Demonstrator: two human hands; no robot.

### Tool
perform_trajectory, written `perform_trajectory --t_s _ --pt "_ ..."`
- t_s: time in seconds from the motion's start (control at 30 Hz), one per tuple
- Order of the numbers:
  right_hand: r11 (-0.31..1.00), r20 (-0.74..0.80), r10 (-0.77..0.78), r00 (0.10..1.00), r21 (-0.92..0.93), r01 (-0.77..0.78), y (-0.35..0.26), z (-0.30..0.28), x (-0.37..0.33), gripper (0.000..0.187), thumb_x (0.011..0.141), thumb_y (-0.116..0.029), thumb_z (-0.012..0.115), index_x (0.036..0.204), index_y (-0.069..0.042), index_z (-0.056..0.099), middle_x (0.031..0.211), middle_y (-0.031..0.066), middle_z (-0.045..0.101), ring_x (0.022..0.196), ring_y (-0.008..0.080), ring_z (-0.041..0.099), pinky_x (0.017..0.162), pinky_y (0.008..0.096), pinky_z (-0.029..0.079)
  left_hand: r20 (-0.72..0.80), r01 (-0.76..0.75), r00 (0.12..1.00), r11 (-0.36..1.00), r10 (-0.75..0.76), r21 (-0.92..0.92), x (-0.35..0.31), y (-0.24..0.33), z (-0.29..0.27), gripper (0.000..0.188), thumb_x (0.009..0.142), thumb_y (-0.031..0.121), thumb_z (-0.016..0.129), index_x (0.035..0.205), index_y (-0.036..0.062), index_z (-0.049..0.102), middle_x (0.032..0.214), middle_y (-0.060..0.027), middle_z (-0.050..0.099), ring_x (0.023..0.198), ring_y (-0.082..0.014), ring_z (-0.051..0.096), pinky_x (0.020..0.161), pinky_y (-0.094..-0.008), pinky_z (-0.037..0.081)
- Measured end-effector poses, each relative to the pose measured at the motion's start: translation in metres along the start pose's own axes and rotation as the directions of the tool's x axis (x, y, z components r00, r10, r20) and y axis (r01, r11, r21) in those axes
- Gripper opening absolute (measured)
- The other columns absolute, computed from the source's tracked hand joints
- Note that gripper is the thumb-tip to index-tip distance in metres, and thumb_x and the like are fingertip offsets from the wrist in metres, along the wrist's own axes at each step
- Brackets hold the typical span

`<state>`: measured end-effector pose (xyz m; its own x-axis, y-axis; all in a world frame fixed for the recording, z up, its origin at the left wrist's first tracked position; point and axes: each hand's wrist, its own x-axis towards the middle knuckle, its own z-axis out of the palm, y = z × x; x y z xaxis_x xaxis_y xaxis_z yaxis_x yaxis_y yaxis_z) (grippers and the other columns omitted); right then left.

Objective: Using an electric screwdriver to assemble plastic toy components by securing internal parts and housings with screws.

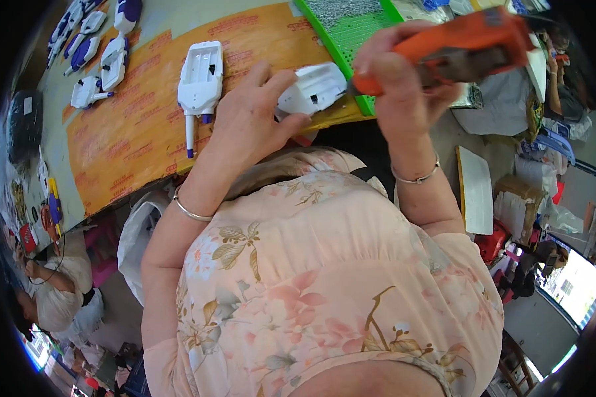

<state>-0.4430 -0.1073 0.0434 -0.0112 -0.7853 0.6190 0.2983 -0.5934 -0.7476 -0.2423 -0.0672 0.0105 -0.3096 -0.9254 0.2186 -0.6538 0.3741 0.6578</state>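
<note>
My left hand (251, 116) presses down on a white plastic housing (313, 88) at the near edge of the orange-covered bench (126, 139). My right hand (398, 79) grips an orange electric screwdriver (460, 47), whose tip points down at the right end of that housing. A second white housing with blue pegs (199, 86) lies just left of my left hand. A green tray of screws (351, 26) sits behind the held housing.
Several white-and-blue assembled parts (102, 49) lie at the bench's far left. Another person (53, 291) sits at the lower left. A white board (475, 188) and cardboard boxes (520, 198) stand on the floor to the right.
</note>
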Motion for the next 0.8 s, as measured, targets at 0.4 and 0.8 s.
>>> perform_trajectory --t_s 0.4,0.8 --pt "0.944 -0.158 -0.118 0.980 -0.324 0.061 -0.001 -0.067 0.013 0.020 0.094 -0.008 0.071 0.108 0.003 0.061 0.077 0.0093 0.066 0.067 0.0181 0.064 0.064 0.0329 0.054 0.060 0.253 0.957 0.919 -0.283 0.301 0.015 0.007 -0.029 0.046 0.094 0.045 0.067 0.087 0.0001 0.067 0.076 -0.0186 0.069 0.068 -0.0402 0.068 0.063 -0.0492 0.053" --pt "0.958 -0.158 -0.076 0.985 -0.286 0.028 0.001 -0.063 0.005 0.024 0.094 -0.009 0.072 0.111 0.002 0.059 0.080 0.0102 0.066 0.067 0.0181 0.064 0.065 0.0324 0.054 0.085 -0.148 0.988 0.946 0.129 0.287 0.012 -0.014 -0.026 0.054 0.076 0.013 0.080 0.128 0.0115 0.065 0.119 -0.0140 0.061 0.115 -0.0362 0.058 0.095 -0.0481 0.047"
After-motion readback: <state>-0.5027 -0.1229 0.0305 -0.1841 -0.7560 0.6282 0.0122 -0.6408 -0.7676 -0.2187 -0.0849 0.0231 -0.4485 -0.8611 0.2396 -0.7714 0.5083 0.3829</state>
